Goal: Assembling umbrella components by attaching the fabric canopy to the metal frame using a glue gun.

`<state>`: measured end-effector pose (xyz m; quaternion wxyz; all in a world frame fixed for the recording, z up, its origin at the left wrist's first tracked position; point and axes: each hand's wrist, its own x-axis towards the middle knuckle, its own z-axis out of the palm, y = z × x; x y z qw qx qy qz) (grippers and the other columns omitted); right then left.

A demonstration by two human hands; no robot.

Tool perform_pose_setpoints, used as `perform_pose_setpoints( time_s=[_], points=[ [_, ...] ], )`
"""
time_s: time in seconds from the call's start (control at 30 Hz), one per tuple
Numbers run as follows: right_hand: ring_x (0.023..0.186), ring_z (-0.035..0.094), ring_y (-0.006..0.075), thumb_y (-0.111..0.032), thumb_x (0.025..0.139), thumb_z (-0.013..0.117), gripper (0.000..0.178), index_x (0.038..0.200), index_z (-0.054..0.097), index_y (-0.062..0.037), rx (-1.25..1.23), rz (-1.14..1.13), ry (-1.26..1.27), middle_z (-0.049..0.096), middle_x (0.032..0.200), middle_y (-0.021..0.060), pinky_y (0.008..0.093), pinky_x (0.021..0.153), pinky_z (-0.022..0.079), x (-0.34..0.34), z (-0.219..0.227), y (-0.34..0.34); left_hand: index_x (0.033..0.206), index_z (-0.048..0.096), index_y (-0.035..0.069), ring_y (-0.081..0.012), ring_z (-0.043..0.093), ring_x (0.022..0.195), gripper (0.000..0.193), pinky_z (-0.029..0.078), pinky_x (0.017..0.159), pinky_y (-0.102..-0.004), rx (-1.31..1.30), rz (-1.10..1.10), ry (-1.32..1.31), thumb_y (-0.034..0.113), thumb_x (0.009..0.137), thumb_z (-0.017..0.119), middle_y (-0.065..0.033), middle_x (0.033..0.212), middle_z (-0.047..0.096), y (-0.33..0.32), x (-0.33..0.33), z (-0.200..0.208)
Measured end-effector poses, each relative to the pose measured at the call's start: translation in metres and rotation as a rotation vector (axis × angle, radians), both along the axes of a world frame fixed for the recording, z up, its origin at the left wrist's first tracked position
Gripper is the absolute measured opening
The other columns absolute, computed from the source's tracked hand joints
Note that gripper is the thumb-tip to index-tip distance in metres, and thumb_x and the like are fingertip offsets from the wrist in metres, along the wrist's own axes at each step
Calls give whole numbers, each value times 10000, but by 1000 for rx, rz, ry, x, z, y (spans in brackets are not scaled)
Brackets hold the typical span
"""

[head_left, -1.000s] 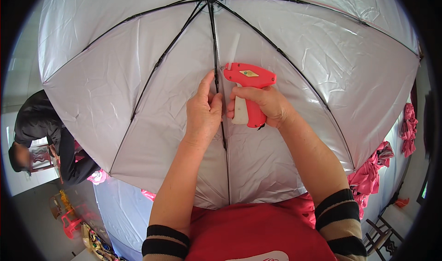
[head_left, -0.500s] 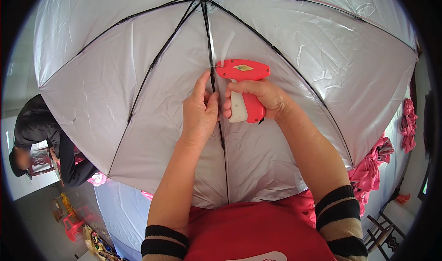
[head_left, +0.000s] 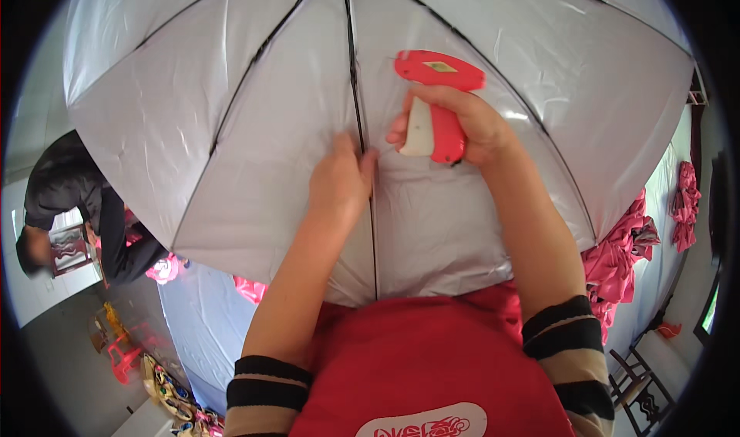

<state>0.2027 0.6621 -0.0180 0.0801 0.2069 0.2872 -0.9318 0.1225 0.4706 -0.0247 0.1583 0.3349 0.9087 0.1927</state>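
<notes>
An open umbrella [head_left: 270, 159] fills the middle of the view, its silvery inner side facing me and its thin black ribs fanning down from the top. My left hand [head_left: 339, 176] is at the middle rib [head_left: 354, 90], its thumb and fingers on either side. Motion smears those fingers, so I cannot tell how tightly they close. My right hand [head_left: 474, 121] grips a red tagging gun [head_left: 447, 132] with a white trigger, its fingers wrapped round the handle. The gun's nose points left, apart from the rib and over the cloth.
Bunched pink cloth [head_left: 617, 260] lies at the right, beyond the canopy's edge. On the left another person in dark clothes [head_left: 69, 179] bends over. A red plastic stool [head_left: 123, 360] stands at lower left; a dark wooden chair [head_left: 644, 391] is at lower right.
The tagging gun has moved away from the middle rib, up and to the right. My left hand has slid slightly down along the rib. The umbrella's hub has left the view at the top.
</notes>
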Motion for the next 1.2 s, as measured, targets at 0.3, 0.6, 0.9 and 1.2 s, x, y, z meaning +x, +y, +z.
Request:
perform_pose_setpoints(
  time_s=[0.3,0.6,0.9,1.2],
  points=[
    [798,674,310,-174,877,613,203,961,577,7,10,-61,-295,655,856,181,426,718,562,90,8,-135,975,508,-22,-336,642,629,197,519,575,-441,-11,61,97,136,882,578,-180,708,624,-37,27,-7],
    [734,675,295,-187,869,625,216,950,593,11,-93,-95,-307,655,814,169,401,679,568,75,5,-123,886,557,-7,-96,583,596,88,482,506,-239,536,506,-696,24,850,631,-46,733,594,-52,43,14],
    [724,677,295,-193,857,636,229,948,590,12,-94,7,-224,654,801,170,396,659,569,75,5,-125,919,595,-21,-104,594,635,72,483,526,-237,583,504,-742,15,860,614,-54,775,618,-58,43,15],
    [697,677,292,-210,849,644,233,921,586,3,-73,22,-217,653,784,161,393,646,568,72,0,-122,920,608,-24,-102,585,635,70,462,539,-228,629,516,-781,13,860,610,-57,784,625,-58,46,13]
  ],
)
